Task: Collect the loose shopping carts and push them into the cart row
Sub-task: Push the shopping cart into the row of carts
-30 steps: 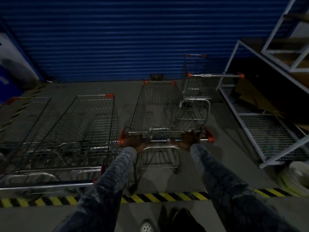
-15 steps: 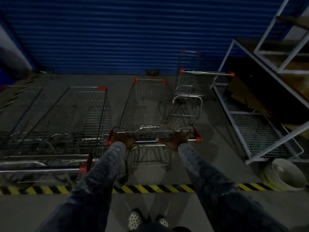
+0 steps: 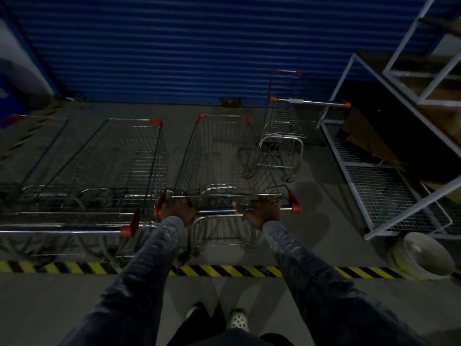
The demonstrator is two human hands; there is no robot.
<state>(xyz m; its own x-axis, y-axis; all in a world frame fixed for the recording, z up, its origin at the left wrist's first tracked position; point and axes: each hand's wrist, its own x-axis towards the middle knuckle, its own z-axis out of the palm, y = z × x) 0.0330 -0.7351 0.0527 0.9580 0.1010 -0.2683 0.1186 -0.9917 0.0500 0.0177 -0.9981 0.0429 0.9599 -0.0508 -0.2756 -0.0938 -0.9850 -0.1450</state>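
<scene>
held cart (image 3: 224,156): wire shopping cart, centre of view, straight in front of the person, its wheels past the hazard stripe (image 3: 224,270)
long axis: runs away from the person; narrow nose points at the blue roller shutter (image 3: 174,46), handle bar (image 3: 217,210) at the near end
left hand (image 3: 178,208): fingers curled over the left end of the handle bar, against the red end cap
right hand (image 3: 262,209): fingers wrapped round the bar toward its right end, thumb laid along the bar toward the middle
cart count: four in view
neighbour cart (image 3: 129,166): just left of the held cart, parallel, nose to the shutter; its red-capped handle sits near the left forearm
far-left cart (image 3: 37,146): partly cut by the frame edge, same heading; whether it nests with the neighbour cannot be told
small cart (image 3: 284,126): ahead and to the right, close to the shutter; its lower frame stands just beside the held cart's front right side
shelving rack (image 3: 389,191): white metal, mesh shelves, tilted, along the right
pale round tub (image 3: 421,258): one, on the floor at the rack's near corner
clogs (image 3: 238,319): pale, perforated, at the bottom edge
</scene>
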